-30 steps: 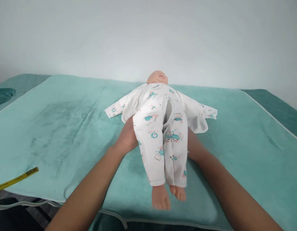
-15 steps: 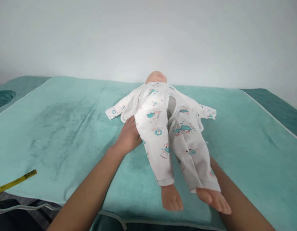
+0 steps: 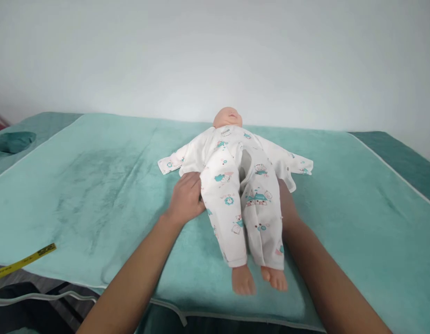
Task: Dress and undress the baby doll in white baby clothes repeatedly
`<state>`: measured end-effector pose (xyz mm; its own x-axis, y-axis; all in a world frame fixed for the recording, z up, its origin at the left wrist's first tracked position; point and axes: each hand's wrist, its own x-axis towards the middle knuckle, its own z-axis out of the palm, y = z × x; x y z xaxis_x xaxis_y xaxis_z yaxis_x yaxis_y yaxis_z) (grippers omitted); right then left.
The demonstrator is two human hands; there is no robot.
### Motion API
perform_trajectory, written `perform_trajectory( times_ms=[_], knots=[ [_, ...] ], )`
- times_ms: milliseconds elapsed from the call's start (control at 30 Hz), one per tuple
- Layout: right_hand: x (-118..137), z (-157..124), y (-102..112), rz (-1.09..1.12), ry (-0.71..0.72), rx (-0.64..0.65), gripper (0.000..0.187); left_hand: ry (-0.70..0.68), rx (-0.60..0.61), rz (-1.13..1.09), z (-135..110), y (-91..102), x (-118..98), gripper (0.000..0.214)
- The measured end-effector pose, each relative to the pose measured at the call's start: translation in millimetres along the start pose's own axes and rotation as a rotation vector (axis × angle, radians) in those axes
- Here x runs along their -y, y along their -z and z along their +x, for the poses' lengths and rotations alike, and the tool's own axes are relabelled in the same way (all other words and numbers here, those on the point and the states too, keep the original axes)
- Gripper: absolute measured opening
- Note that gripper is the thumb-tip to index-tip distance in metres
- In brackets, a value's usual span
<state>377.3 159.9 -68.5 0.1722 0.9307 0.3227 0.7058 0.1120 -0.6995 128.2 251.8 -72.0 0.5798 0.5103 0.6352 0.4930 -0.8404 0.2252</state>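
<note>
A baby doll (image 3: 228,117) lies on its back, head towards the wall, feet towards me. It wears a white printed baby top (image 3: 228,134) with the sleeves spread out, and matching baby trousers (image 3: 225,215) with an opening at the crotch. Both bare feet show below the cuffs. My left hand (image 3: 187,197) is at the left hip, fingers curled round the trousers' edge, the tips hidden. At the other hip is my right hand (image 3: 287,202), its fingers hidden behind the trouser leg and the top's hem.
A light green cover (image 3: 96,195) is spread over the surface under the doll. Darker green cloth (image 3: 402,153) shows at the sides. A yellow strip with black marks (image 3: 25,262) juts in at the lower left. A pale wall (image 3: 215,55) stands behind.
The doll's right-side leg has swung inward and its feet are closer together. My right hand and forearm have come into view beside that leg. My left hand stays at the hip.
</note>
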Motion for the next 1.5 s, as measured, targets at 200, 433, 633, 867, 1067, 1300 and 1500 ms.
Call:
perform_trajectory(
  times_ms=[200, 433, 633, 867, 1067, 1300, 1500],
  knots=[
    [2, -19, 27, -0.539, 0.319, -0.062, 0.026, -0.130, 0.112, 0.062, -18, 21.2, -12, 0.017],
    [-3, -61, 38, -0.474, 0.272, -0.139, 0.037, 0.055, 0.127, -0.108, -45, 38.9, -30, 0.013],
    [25, -106, 35, -0.111, 0.057, -0.201, 0.028, 0.203, 0.107, -0.450, -79, 56.9, -95, 0.031],
    [98, -130, 18, -0.173, 0.315, 0.142, 0.044, 0.298, 0.114, -0.310, -99, 36.5, -134, 0.040],
    [114, -134, 7, -0.265, 0.255, 0.091, 0.052, 0.378, -0.024, -0.548, -90, 48.0, -142, 0.021],
    [126, -149, -7, -0.253, 0.241, 0.052, 0.028, 0.411, -0.059, -0.644, -99, 77.6, -163, 0.025],
    [122, -155, -17, -0.180, 0.239, 0.020, 0.018, 0.448, -0.081, -0.444, -122, 63.2, -159, 0.032]
  ],
)
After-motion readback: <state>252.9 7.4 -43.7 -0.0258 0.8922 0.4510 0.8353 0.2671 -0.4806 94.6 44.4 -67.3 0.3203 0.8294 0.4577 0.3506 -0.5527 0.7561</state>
